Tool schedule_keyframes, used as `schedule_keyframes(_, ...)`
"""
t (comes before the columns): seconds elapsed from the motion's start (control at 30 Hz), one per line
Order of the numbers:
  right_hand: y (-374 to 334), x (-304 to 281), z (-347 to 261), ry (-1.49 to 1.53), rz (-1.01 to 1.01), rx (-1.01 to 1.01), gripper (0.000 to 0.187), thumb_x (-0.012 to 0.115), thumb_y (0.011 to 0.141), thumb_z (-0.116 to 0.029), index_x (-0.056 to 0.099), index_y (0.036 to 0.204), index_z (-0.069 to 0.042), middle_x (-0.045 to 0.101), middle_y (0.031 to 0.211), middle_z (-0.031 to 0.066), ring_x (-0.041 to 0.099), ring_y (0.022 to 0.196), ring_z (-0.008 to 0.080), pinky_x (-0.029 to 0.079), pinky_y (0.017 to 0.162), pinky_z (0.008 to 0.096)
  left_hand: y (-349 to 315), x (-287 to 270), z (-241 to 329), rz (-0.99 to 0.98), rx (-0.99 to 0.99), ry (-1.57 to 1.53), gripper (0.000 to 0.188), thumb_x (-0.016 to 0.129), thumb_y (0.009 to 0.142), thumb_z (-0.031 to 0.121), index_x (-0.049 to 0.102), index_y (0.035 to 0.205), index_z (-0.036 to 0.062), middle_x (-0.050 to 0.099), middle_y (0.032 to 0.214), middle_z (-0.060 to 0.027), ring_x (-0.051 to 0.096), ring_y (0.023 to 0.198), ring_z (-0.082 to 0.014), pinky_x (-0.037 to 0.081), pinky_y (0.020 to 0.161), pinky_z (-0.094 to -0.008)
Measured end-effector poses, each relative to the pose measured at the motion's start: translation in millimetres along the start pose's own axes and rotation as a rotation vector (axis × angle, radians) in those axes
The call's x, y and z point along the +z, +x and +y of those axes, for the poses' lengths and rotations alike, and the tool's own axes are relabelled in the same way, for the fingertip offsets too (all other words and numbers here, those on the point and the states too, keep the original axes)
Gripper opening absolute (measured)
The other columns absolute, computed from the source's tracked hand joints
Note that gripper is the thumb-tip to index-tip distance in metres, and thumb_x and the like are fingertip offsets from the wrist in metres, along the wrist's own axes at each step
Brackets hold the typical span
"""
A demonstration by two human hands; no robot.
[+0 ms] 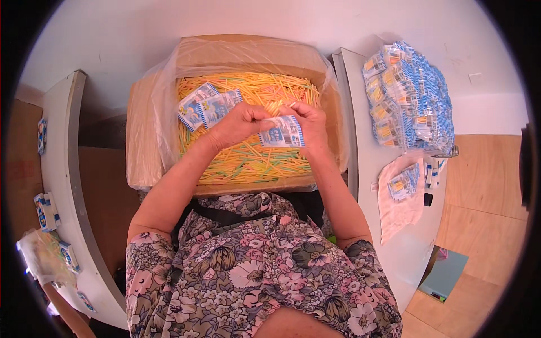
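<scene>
The left hand [240, 120] pinched a small blue-and-white plastic packet [283, 134], apparently to steady it, while the right hand [311, 123] held a bunch of thin yellow sticks [274, 106] near its upper edge. Both were over a plastic-lined brown cardboard carton [145, 135], presumably to catch strays.

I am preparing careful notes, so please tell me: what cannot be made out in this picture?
Head view:
Bottom of the carton: hidden under sticks.
Held packet, far side: turned away.
Bunch by the right hand, exact count: small, overlapping.
Other person's forearm: cut off by lower edge.
</scene>
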State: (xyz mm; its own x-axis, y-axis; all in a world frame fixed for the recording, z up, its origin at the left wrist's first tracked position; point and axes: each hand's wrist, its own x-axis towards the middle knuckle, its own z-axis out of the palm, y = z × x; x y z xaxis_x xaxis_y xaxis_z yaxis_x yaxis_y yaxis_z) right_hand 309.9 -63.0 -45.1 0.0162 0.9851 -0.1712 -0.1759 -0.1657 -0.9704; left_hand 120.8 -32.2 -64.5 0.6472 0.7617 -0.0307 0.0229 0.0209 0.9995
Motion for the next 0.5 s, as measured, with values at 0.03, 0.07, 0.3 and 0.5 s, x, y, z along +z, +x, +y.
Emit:
schedule_keyframes(0.03,-4,2,1,-0.095,-0.029,-0.043,0.012,0.065,0.087,-0.011,0.066,0.084,0.0,0.062,0.072,-0.0006,0.056,0.064,0.0056,0.043,0.056,0.0206,-2,0,-1,0.002,0.0,0.002,0.012,0.066,0.087,0.01,0.069,0.091,-0.0016,0.06,0.074,0.0001,0.053,0.072,-0.007,0.044,0.065,-0.0243)
schedule_keyframes(0.07,-5,3,1,-0.191,-0.057,-0.086,0.019,0.065,0.088,-0.017,0.065,0.082,0.001,0.061,0.071,-0.0009,0.055,0.063,0.006,0.042,0.057,0.0213,-4,2,-3,-0.01,0.034,0.072,0.012,0.066,0.086,0.01,0.068,0.091,-0.0013,0.061,0.074,-0.0009,0.054,0.071,-0.0076,0.044,0.064,-0.0248)
schedule_keyframes(0.3,0,9,-6,-0.518,-0.071,-0.252,0.02,0.067,0.087,-0.019,0.061,0.08,-0.001,0.056,0.069,-0.0011,0.051,0.063,0.0056,0.042,0.055,0.0241,-5,12,1,-0.012,0.155,0.488,0.012,0.067,0.085,0.009,0.068,0.09,-0.0015,0.065,0.079,-0.0069,0.059,0.074,-0.0116,0.046,0.064,-0.0281)
schedule_keyframes(0.5,17,7,18,-0.514,-0.043,-0.34,0.023,0.066,0.082,-0.02,0.058,0.074,0.0,0.057,0.062,0.0047,0.053,0.061,0.0099,0.044,0.055,0.0295,-1,15,-19,0.015,0.233,0.194,0.013,0.065,0.086,0.01,0.068,0.092,-0.0013,0.065,0.074,-0.006,0.06,0.072,-0.0112,0.047,0.065,-0.0264)
